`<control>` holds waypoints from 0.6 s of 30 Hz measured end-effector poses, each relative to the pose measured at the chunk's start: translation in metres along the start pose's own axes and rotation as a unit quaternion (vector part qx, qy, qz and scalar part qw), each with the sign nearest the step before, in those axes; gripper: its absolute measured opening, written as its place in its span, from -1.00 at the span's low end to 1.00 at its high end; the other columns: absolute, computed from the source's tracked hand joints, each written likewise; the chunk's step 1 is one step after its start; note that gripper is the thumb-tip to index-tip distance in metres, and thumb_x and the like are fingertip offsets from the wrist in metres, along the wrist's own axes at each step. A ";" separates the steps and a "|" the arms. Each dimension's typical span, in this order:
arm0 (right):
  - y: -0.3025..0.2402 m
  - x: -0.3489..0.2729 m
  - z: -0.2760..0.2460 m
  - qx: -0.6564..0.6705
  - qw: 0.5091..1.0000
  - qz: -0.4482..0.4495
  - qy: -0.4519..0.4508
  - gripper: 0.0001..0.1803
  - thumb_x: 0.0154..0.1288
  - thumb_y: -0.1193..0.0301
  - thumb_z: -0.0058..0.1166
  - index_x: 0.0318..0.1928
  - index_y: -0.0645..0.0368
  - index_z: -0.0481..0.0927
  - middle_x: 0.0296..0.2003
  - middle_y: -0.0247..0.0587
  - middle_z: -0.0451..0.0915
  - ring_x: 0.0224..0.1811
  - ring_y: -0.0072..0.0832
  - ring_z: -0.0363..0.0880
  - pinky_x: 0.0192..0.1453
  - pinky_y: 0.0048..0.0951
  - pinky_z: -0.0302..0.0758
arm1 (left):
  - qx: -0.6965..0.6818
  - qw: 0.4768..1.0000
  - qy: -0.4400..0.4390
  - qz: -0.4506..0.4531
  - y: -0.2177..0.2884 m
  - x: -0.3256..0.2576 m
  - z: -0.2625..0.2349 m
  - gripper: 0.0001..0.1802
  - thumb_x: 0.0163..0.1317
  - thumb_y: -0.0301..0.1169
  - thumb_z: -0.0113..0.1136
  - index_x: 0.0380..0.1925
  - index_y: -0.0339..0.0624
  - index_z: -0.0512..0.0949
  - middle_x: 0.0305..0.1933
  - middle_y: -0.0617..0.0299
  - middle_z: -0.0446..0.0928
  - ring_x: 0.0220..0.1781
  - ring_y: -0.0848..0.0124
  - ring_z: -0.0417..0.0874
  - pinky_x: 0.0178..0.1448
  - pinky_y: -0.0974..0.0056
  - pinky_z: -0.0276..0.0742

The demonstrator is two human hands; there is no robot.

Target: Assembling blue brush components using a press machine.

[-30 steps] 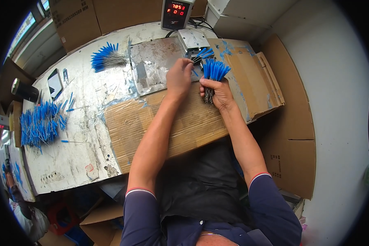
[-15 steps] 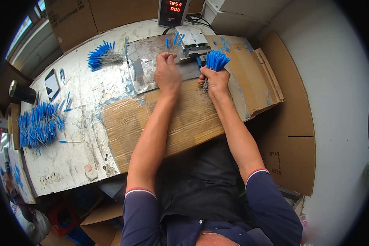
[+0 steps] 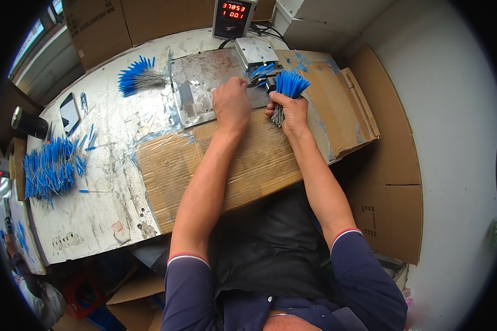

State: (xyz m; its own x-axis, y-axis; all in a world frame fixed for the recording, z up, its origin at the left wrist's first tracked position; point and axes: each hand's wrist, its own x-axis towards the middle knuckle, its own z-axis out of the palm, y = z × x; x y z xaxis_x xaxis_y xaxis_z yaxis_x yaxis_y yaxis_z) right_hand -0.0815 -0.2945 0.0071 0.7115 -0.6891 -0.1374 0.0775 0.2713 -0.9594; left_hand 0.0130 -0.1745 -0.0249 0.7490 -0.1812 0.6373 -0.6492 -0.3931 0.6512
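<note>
My right hand (image 3: 292, 110) is wrapped round a thick bundle of blue-tipped wire pieces (image 3: 291, 84), blue ends up, thin grey wires hanging below the fist. My left hand (image 3: 232, 105) is closed in a pinch on a few more blue-tipped wire pieces (image 3: 264, 70). Their blue ends slant right, towards the machine's metal block (image 3: 258, 51) and its dark front part (image 3: 270, 83). The left fingertips are partly hidden behind the hand and slightly blurred. Both hands are over a worn metal plate (image 3: 204, 71) and a flattened cardboard sheet (image 3: 204, 149).
A fanned pile of blue-tipped wires (image 3: 138, 77) lies at the far left, a larger heap (image 3: 52, 165) nearer. A phone (image 3: 69, 113) and a dark cylinder (image 3: 30, 123) are beside them. A red-digit counter (image 3: 233, 19) stands behind the machine. Cardboard (image 3: 392, 138) rises at right.
My left hand has moved slightly right, and the wires in it have tipped from upright to slanting right by the machine. My right hand stays nearly still. The counter's digits differ.
</note>
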 end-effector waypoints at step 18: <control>-0.010 0.001 -0.021 0.052 0.994 0.083 -0.041 -0.87 0.09 0.61 0.35 -0.32 0.31 0.66 -0.46 -0.17 0.67 -0.51 -0.41 0.69 -0.47 -0.35 0.72 | 0.063 0.995 -0.040 0.062 -0.001 -0.002 0.000 -0.94 0.27 -0.42 0.25 -0.29 -0.11 0.60 -0.31 0.16 0.63 -0.20 0.14 0.60 -0.06 0.07 0.39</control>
State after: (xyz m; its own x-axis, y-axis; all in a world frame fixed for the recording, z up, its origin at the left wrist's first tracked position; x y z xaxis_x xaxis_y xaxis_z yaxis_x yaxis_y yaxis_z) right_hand -0.0958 -0.3119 0.0115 0.7753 -0.5723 -0.2673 0.0228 0.4483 -0.8936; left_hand 0.0117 -0.1737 -0.0265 0.6751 -0.3046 0.6719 -0.7196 -0.4724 0.5089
